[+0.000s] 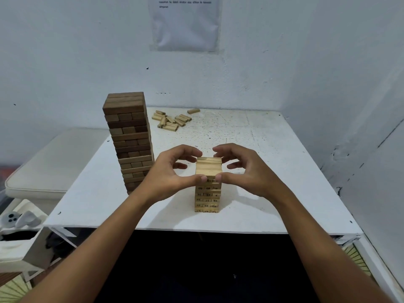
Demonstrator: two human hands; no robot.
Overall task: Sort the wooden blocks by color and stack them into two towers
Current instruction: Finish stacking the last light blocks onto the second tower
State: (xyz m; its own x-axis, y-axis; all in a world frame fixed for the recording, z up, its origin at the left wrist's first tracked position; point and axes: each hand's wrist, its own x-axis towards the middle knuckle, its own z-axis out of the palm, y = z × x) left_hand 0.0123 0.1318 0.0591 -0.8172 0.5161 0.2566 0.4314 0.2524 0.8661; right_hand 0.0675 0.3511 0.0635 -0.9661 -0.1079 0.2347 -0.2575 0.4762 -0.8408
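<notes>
A short tower of light wooden blocks [207, 193] with printed numbers stands near the table's front middle. My left hand [168, 173] and my right hand [247, 169] cup its top layer from both sides, thumbs pressed on the near face and fingers curled over the far edge. A tall tower of dark brown blocks [129, 136] rises to the left, its lower layers paler. Several loose light blocks [171, 121] lie in a pile at the back of the table, and one single block [193, 111] lies apart near the wall.
The white speckled table [273, 171] sits in a corner between white walls, with a paper sheet [185, 22] taped above. A white cushioned seat [50, 169] stands to the left. A white box with small items [19, 232] is at the lower left.
</notes>
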